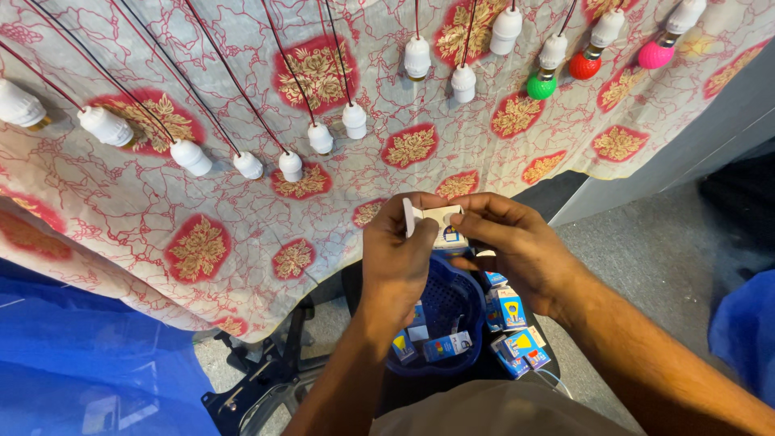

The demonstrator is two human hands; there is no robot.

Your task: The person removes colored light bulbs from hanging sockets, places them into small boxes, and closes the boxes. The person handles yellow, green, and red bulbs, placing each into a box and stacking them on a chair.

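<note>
A wide patterned cloth [242,202], cream with red and gold medallions, drapes over the table ahead. White lamp holders [190,156] on dark wires lie in a row across it, with a green bulb [541,85], a red bulb [584,65] and a pink bulb [655,54] at the far right. Below sits a blue basket [448,311] ringed by small bulb boxes [510,308]. Above it, the left hand [395,262] and right hand [517,246] both pinch a small white box [440,222], fingers curled tight at its opened flap.
</note>
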